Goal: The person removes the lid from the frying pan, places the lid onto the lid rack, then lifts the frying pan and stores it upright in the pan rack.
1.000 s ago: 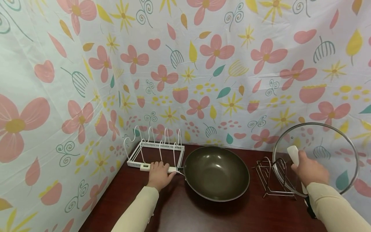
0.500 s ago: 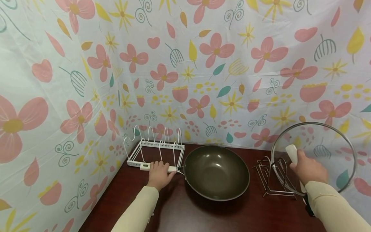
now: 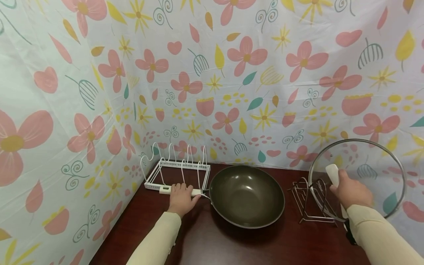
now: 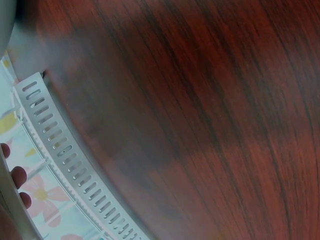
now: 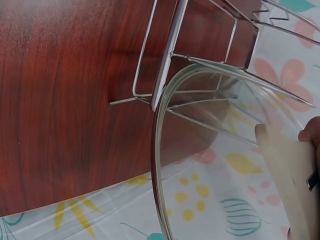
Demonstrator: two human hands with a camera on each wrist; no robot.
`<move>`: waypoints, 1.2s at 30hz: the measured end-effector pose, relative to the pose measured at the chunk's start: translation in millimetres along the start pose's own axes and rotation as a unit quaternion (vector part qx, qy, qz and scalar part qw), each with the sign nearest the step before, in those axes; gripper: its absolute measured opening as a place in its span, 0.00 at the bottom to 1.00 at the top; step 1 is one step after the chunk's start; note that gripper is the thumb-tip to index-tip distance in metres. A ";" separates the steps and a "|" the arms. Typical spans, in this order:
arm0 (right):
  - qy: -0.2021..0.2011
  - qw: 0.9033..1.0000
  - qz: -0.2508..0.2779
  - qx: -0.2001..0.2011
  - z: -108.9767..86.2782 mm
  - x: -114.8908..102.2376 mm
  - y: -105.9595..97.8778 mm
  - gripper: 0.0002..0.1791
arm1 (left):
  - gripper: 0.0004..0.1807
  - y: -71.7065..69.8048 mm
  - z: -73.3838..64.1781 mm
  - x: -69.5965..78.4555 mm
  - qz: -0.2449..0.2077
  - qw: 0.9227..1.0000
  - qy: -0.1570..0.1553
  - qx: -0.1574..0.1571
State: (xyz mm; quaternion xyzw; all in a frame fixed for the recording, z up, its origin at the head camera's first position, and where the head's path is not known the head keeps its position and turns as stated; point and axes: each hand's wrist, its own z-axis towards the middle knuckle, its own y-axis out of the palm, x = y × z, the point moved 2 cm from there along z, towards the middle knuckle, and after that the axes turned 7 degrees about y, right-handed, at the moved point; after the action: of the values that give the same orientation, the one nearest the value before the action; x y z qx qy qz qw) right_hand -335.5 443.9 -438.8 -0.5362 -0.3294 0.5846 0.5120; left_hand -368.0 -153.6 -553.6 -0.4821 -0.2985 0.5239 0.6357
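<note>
"Gripping what, that left hand?"

"The pale handle of the dark pan. Its fingers are curled over the top, and in the left wrist view the fingertips show past the far edge."

"Where is the pan, then?"

"On the dark red table, facing up, between two racks. Its handle points left and runs along the front of the white rack. Whether those two touch is hard to tell."

"And the right hand?"

"Closed as well. It has hold of the white grip on the clear glass lid."

"Is the lid on the pan?"

"No, it is tipped up on edge, well over to the right of it. Its lower left side overlaps the small metal rack. The right wrist view shows the rim right by the bars, but whether the rack bears any weight cannot be told."

"What about the rest?"

"Pale sleeves on both arms, and a white cloth behind, printed with pink flowers and yellow leaves."
</note>
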 end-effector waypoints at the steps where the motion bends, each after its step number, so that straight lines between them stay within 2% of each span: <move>1: -0.001 1.000 0.000 0.000 -0.2 -0.6 -0.3 0.36 | 0.30 0.1 0.3 0.1 -0.001 1.000 0.001 0.000; 10: 0.013 1.000 0.000 -0.001 1.3 -6.3 2.2 0.37 | 0.30 -2.1 1.3 0.9 -0.007 1.000 -0.002 0.000; 15: 0.025 1.000 -0.001 0.008 2.2 -8.5 4.2 0.36 | 0.30 -4.8 1.2 1.9 -0.013 1.000 -0.007 -0.012; 24: 0.028 1.000 0.003 0.011 2.9 -11.2 6.0 0.34 | 0.30 -7.0 0.5 1.9 -0.013 1.000 -0.005 -0.015; 31: 0.029 0.999 0.009 0.019 5.0 -31.6 9.8 0.36 | 0.30 -5.5 1.4 0.1 -0.014 1.000 -0.004 -0.011; 36: 0.031 0.999 0.013 0.027 8.6 -51.5 20.6 0.33 | 0.29 -4.9 2.0 0.7 -0.019 1.000 0.000 -0.001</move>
State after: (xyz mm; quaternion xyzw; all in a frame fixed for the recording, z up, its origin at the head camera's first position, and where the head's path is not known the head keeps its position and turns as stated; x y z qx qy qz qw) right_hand -354.0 391.0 -441.4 -0.5443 -0.2903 0.5832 0.5285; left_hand -367.7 -152.3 -548.5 -0.4772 -0.3078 0.5116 0.6448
